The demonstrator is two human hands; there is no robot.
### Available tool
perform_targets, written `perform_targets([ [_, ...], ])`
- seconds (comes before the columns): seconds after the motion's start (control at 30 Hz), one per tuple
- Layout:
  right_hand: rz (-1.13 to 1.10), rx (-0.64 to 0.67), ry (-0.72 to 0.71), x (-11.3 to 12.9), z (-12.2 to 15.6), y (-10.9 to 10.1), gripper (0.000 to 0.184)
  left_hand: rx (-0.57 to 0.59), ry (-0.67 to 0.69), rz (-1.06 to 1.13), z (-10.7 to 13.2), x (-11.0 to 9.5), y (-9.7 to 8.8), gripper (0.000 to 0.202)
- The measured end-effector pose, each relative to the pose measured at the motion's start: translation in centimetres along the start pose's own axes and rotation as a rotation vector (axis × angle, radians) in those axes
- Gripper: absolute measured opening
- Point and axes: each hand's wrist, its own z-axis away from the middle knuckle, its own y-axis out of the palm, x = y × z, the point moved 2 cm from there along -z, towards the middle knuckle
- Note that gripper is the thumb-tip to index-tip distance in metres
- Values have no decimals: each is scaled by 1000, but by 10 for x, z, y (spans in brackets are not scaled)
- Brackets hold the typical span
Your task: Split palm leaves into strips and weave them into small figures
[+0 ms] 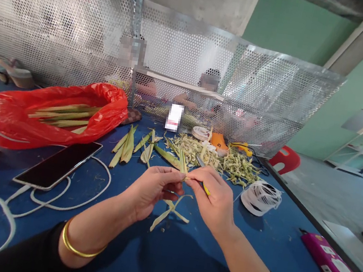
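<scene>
My left hand (pixel 155 189) is closed, thumb and fingertips pinching a pale green leaf strip (pixel 182 160) that points up and away. Against it, fingertips meeting at the strip's near end, is my right hand (pixel 216 200), also closed. A small yellow-handled tool (pixel 206 189) lies tucked in the right hand, with a grey metal tip showing beyond the fingers; its exact kind is hidden. Below the hands, loose curled leaf strips (pixel 172 212) rest on the blue table (pixel 180 266). Just ahead lie several cut leaf pieces (pixel 127 145) and a heap of leaf shreds (pixel 242 169).
At the left are a red plastic bag (pixel 7 116) holding long leaves, a phone (pixel 58 164) and white cables (pixel 103 188). A white cord roll (pixel 259 198) and a purple box (pixel 331 261) lie to the right. Behind a perforated metal screen (pixel 184 34) sit other people.
</scene>
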Motion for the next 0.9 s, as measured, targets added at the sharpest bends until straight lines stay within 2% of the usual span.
perform_targets([
  [0.1, 38, 3, -21, 0, 0, -1, 12, -13, 25, -10, -1, 1, -1, 17],
  [0.2, 31, -13, 31, 0, -1, -2, 11, -37, 87, -62, -2, 2, -1, 21],
  [0.3, -23, -27, 132, 0, -2, -2, 12, -65, 200, -147, -1, 2, 1, 21],
  [0.47, -145, 3, 386, -4, -1, 1, 11, -118, 362, -300, 1, 1, 5, 17],
  [0.63, -247, -10, 513, -9, 0, 3, 9, -128, 400, -365, 2, -2, 7, 15],
  [0.77, -271, -52, 558, -11, 0, 4, 5, -120, 402, -373, 6, -4, 9, 13],
  [0.9, -284, -97, 590, -11, 0, 3, 9, -81, 384, -373, 6, -1, 10, 13],
])
